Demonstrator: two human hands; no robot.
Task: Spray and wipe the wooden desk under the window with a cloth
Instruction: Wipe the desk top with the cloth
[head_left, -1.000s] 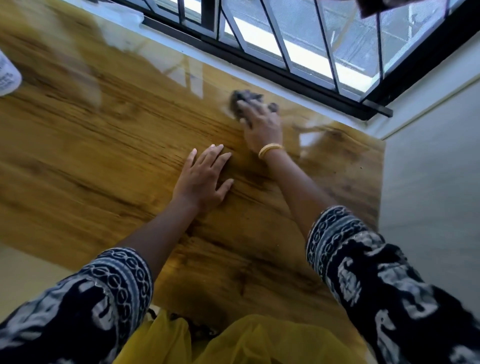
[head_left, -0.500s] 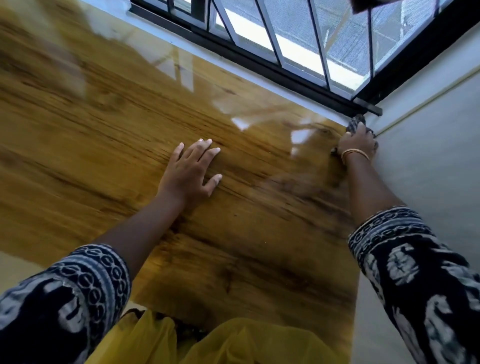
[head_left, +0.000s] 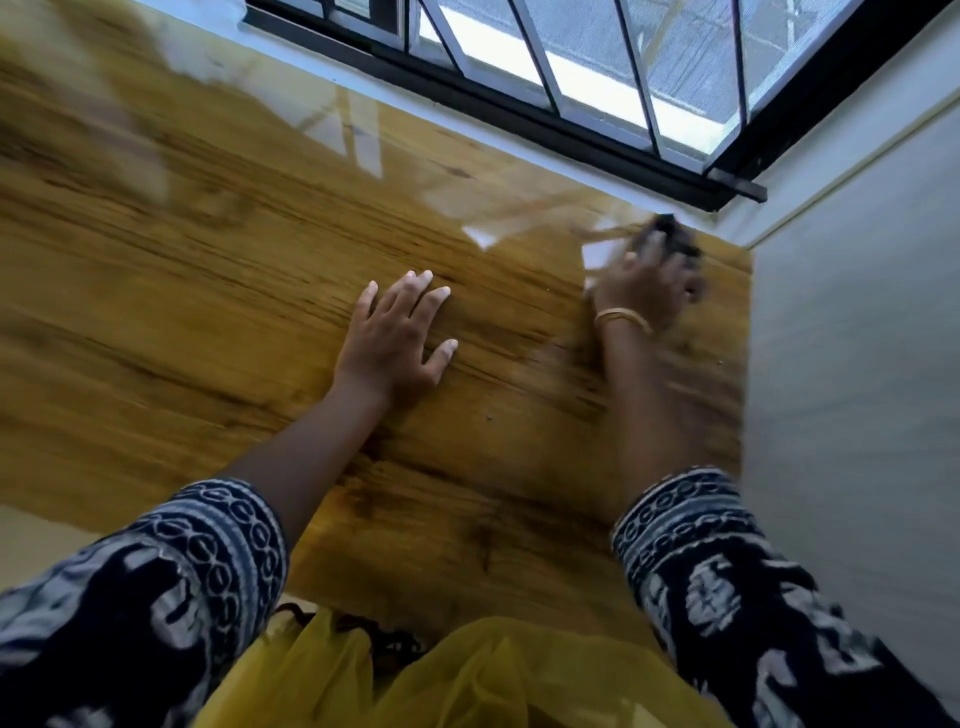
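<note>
My right hand (head_left: 641, 283) has slid the dark cloth (head_left: 670, 236) back from the wall, fingers pressing it down; left hand (head_left: 397, 335) lies flat, holding nothing, on the desk (head_left: 208, 312).

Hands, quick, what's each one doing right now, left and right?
Left hand: open, flat on the wooden desk, holding nothing.
Right hand: pressed over the dark cloth near the desk's far right corner; blurred.

desk (head_left: 218, 291): golden-brown, dark wood grain | cloth (head_left: 672, 236): dark grey-black | bangle (head_left: 622, 317): gold | sleeves (head_left: 171, 587): navy, white chain-and-motif print | window frame (head_left: 545, 124): black | wall (head_left: 852, 364): pale grey
</note>
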